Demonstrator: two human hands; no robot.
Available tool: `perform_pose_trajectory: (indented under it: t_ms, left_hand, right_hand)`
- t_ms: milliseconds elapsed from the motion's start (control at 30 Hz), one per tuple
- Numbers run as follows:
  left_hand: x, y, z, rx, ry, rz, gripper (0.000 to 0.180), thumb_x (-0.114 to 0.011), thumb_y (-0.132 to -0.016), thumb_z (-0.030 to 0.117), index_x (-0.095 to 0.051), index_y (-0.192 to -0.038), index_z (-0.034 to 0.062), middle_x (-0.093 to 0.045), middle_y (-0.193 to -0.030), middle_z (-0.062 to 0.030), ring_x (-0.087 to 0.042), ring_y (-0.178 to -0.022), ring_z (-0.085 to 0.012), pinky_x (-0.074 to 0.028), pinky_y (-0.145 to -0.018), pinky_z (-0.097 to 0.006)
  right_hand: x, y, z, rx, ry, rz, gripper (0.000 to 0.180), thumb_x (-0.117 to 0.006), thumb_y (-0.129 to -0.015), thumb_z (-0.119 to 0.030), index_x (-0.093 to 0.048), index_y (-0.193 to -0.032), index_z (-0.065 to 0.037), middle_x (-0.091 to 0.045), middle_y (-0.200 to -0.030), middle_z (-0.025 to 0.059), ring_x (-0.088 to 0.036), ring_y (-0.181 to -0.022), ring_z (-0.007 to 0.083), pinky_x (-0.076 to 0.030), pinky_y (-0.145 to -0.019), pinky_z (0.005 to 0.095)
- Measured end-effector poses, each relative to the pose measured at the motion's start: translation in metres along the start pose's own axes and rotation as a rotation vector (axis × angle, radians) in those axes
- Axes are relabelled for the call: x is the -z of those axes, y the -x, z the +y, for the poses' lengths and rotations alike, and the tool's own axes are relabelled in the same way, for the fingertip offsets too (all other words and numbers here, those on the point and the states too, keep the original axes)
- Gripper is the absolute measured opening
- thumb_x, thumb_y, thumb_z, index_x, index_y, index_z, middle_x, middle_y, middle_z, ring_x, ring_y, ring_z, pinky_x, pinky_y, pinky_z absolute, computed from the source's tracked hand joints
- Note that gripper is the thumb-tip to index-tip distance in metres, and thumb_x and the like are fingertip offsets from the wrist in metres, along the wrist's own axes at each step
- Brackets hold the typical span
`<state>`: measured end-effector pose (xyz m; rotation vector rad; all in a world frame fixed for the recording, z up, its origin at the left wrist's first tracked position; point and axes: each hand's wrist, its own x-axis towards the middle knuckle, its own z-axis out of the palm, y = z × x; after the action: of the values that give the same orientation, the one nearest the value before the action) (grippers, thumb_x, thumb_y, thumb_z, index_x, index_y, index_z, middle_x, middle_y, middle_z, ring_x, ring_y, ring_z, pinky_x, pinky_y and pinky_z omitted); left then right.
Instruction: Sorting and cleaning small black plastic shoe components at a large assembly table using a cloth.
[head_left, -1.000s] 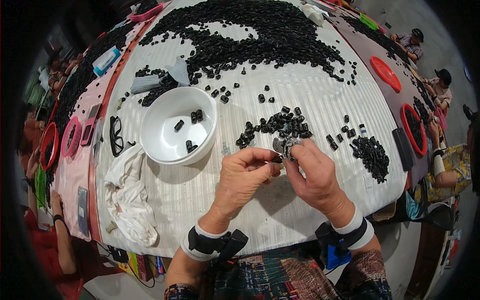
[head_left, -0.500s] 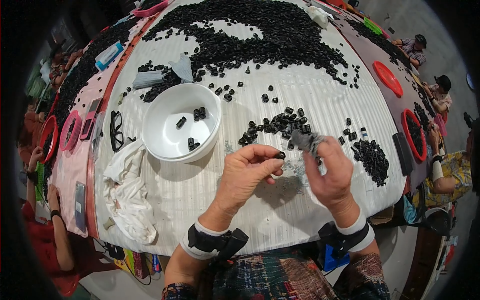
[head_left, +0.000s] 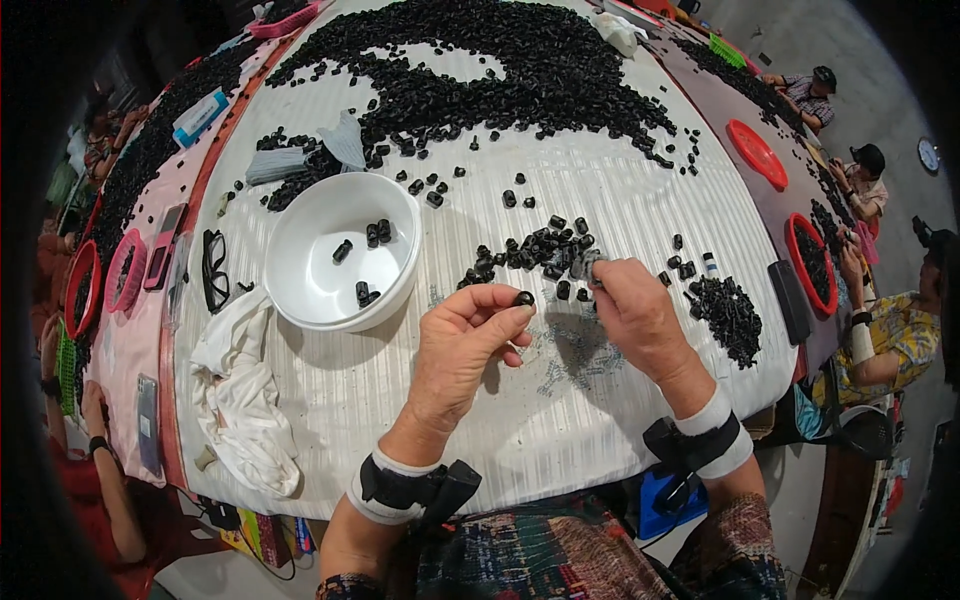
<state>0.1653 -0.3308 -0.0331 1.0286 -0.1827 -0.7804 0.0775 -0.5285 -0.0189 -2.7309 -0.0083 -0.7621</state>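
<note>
My left hand (head_left: pixel 462 345) pinches a small black hollow plastic piece (head_left: pixel 524 299) between thumb and forefinger, its round opening showing. My right hand (head_left: pixel 645 312) is closed around a grey crumpled cloth-like piece (head_left: pixel 585 265) that pokes out past the fingertips. Just beyond both hands lies a loose heap of black cylindrical plastic pieces (head_left: pixel 545 247). Tiny grey bits (head_left: pixel 572 365) are scattered on the table under my hands. To the left stands a white bowl (head_left: pixel 300 290) with a few black pieces inside. A pile of thinner black pieces (head_left: pixel 728 318) sits right of my right hand.
A huge spread of black pieces (head_left: pixel 520 70) covers the table's far part. Eyeglasses (head_left: pixel 214 270) and a white cloth (head_left: pixel 240 400) lie at the left edge, a black case (head_left: pixel 789 302) at the right. People work at side tables with red baskets (head_left: pixel 812 264).
My right hand has lowered and turned, drawing the grey piece closer to the heap. My left hand keeps its pinch on the black piece. The whole view has shifted slightly.
</note>
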Motion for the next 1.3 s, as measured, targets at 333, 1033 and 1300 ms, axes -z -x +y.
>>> perform_pose_trajectory:
  t_ms: [333,1033,1300]
  left_hand:
    - [-0.002,0.001,0.002,-0.011,-0.022,-0.002,0.018,-0.066,-0.085,0.002,-0.061,-0.101,-0.0005,-0.068,-0.091,-0.0119,-0.065,-0.069,-0.0120,-0.053,-0.053,-0.021]
    - [-0.009,0.004,0.000,-0.001,0.034,-0.084,0.019,-0.069,-0.083,0.004,-0.062,-0.100,-0.0018,-0.067,-0.089,-0.0102,-0.063,-0.070,-0.0104,-0.054,-0.060,-0.020]
    - [0.000,0.001,-0.006,-0.013,0.098,-0.111,0.019,-0.069,-0.083,0.004,-0.062,-0.099,-0.0011,-0.066,-0.092,-0.0096,-0.063,-0.072,-0.0114,-0.054,-0.063,-0.020]
  right_hand:
    - [-0.015,0.002,0.005,0.051,0.188,-0.133,0.015,-0.057,-0.073,0.002,-0.055,-0.085,-0.006,-0.054,-0.076,0.0077,-0.054,-0.076,0.0261,-0.045,-0.069,0.0372]
    - [0.012,-0.003,-0.045,-0.494,-0.984,-0.126,0.030,-0.061,-0.082,0.002,-0.054,-0.111,0.004,-0.063,-0.091,0.0062,-0.062,-0.080,0.0087,-0.051,-0.068,0.0224]
    - [-0.008,0.001,-0.052,-0.146,-0.538,0.052,0.025,-0.060,-0.079,0.006,-0.054,-0.103,0.004,-0.058,-0.083,0.0102,-0.060,-0.069,0.0164,-0.051,-0.063,0.0255]
